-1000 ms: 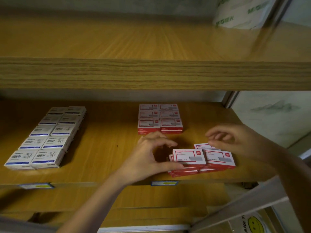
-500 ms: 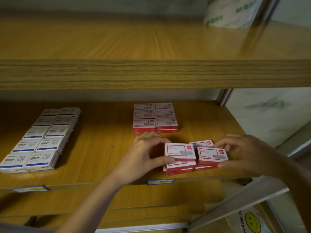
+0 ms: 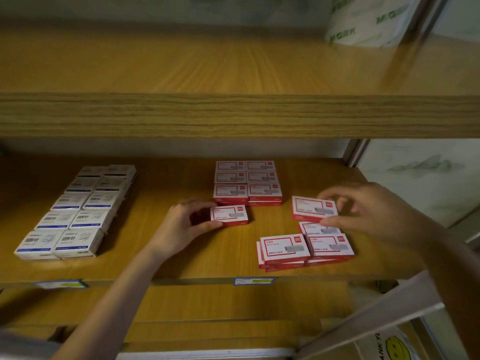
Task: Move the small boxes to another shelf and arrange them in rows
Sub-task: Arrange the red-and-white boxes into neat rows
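Note:
My left hand (image 3: 181,226) grips a small red-and-white box (image 3: 229,215) on the middle shelf (image 3: 161,255), just in front of the left column of a neat block of red boxes (image 3: 248,181) set in two columns. My right hand (image 3: 368,211) pinches another red box (image 3: 313,209), held slightly above the shelf to the right of that block. Below it, near the shelf's front edge, lies a loose pile of red boxes (image 3: 305,249), stacked two or three high.
Two columns of blue-and-white boxes (image 3: 75,211) fill the shelf's left side. The upper shelf (image 3: 233,113) overhangs above, with a white-and-green wrapped pack (image 3: 363,19) at its right. Price labels (image 3: 253,281) sit on the front edge. A lower shelf and a smiley bag (image 3: 394,346) lie below.
Each hand has lifted one red box off the front pile. The left hand carried its box back to the arranged block; the right hand raised its box up and back.

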Demonstrator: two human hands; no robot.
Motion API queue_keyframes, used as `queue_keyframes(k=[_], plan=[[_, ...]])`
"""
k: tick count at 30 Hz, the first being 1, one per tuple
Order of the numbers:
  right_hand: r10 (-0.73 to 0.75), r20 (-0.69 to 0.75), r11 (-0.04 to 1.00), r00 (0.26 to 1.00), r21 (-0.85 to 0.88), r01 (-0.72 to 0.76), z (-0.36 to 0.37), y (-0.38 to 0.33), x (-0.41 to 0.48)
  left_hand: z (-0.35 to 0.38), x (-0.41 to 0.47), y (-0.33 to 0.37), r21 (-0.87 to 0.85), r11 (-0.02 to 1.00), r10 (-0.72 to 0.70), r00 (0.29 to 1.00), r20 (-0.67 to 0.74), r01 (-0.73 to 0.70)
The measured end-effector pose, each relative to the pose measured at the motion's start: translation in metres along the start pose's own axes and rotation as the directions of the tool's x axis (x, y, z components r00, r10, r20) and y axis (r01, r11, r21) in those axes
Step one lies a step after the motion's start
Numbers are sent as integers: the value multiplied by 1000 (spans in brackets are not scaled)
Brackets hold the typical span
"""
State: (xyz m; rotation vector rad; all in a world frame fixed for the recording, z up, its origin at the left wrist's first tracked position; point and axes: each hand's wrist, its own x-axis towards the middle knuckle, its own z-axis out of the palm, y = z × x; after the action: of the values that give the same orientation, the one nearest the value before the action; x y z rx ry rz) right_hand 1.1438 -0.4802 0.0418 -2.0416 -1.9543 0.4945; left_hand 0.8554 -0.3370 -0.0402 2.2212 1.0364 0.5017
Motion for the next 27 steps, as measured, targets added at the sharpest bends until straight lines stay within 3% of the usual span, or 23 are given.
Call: queue_keyframes(k=[11,20,27], plan=[[-16,95,985,995,-171,32,41,-25,57,9,1,-6,47,999,29,985,-173,-21],[50,24,998,998,-33,-49,55,-26,60,10,0,0,52,998,34,979,-199,-24],[10,-35,999,999,39,-9,56,-25,60,11,0,0,54,998,-1,979,-204,13]])
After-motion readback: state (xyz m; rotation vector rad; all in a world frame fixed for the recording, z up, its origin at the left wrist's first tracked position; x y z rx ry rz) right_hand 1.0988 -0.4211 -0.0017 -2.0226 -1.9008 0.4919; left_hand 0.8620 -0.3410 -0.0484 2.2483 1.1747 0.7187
